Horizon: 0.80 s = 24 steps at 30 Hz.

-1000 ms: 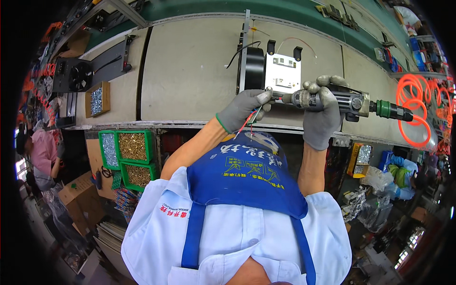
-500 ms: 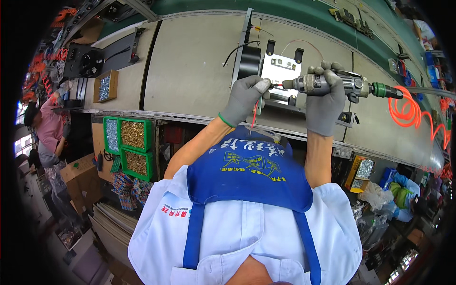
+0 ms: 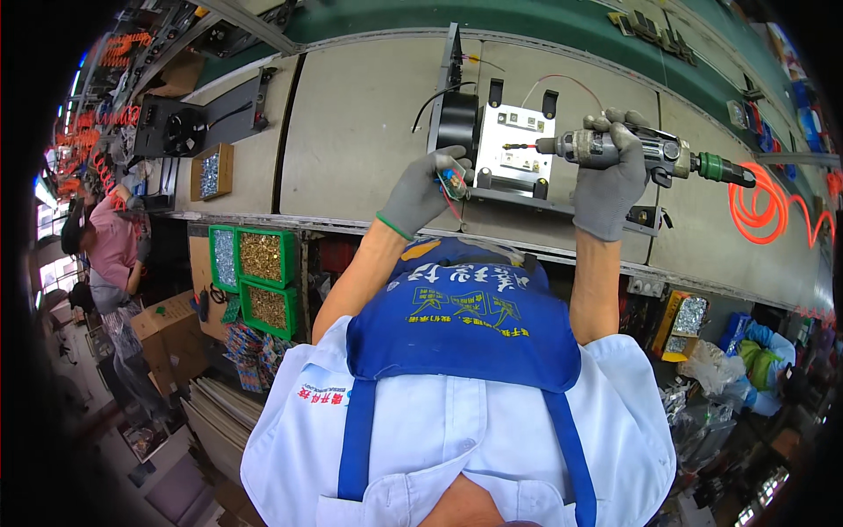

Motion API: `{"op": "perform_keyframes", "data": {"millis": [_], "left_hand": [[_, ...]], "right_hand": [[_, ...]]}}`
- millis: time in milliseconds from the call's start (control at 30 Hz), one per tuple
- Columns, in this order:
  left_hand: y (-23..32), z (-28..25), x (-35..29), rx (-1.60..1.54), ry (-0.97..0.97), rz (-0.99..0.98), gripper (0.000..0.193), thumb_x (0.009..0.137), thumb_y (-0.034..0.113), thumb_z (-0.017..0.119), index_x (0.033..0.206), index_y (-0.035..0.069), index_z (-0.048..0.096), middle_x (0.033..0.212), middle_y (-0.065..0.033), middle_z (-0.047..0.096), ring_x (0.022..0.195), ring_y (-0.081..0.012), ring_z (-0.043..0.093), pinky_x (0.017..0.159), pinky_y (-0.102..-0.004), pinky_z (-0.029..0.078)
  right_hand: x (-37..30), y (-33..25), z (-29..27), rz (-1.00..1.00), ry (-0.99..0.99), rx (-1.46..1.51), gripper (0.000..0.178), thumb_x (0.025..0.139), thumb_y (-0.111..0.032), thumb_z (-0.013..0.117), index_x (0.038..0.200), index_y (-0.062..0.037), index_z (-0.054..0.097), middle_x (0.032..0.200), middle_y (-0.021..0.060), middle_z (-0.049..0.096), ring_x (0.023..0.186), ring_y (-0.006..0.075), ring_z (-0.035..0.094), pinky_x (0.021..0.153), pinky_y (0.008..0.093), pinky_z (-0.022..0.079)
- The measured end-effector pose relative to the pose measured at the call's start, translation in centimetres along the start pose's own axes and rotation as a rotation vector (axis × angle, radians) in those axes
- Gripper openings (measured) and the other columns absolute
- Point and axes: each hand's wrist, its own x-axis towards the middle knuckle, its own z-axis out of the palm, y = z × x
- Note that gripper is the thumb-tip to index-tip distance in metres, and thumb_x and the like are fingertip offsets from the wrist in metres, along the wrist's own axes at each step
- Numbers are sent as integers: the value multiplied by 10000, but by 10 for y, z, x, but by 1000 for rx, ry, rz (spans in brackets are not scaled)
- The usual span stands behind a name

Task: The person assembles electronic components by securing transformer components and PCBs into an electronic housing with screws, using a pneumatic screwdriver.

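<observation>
My right hand (image 3: pixel 608 193), in a grey glove, is wrapped round a pneumatic screwdriver (image 3: pixel 660 154) lying level, its bit pointing left. The bit tip is over a silvery metal plate (image 3: pixel 514 132) with small blocks mounted on it. My left hand (image 3: pixel 420 193), gloved too, holds a small circuit board (image 3: pixel 454 183) with a blue part and a red wire near the plate's lower left corner. Its fingertips are partly hidden behind the board. Left of the plate sits a black cylindrical housing (image 3: pixel 458 120) on an upright dark panel (image 3: pixel 446 66).
An orange coiled air hose (image 3: pixel 753 202) trails at the right. Green bins (image 3: pixel 266 283) of brass and silvery fasteners stand below the bench edge at left. A fastener box (image 3: pixel 211 173) and a dark fan assembly (image 3: pixel 180 130) lie left. A co-worker (image 3: pixel 112 233) stands far left.
My left hand has come away from the screwdriver tip, moving left and down; the circuit board now shows in it. The screwdriver has shifted slightly right in my right hand.
</observation>
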Motion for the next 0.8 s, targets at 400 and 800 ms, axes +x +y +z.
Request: {"op": "perform_keyframes", "data": {"millis": [400,800], "left_hand": [[-15,-22,7,385,257,407,290,937,83,574,1141,-106,490,1005,-221,654,870,-231,685,769,-303,580],[-4,-18,4,470,375,542,227,897,88,633,1060,-33,529,965,-163,666,847,-215,693,726,-307,571]], "right_hand": [[-28,-7,5,66,-54,-3,280,891,0,481,1167,-44,489,1043,116,580,931,210,618,894,404,515],[-43,11,11,58,-60,-146,275,883,4,488,1153,-48,496,1044,107,571,926,199,610,855,385,526]]}}
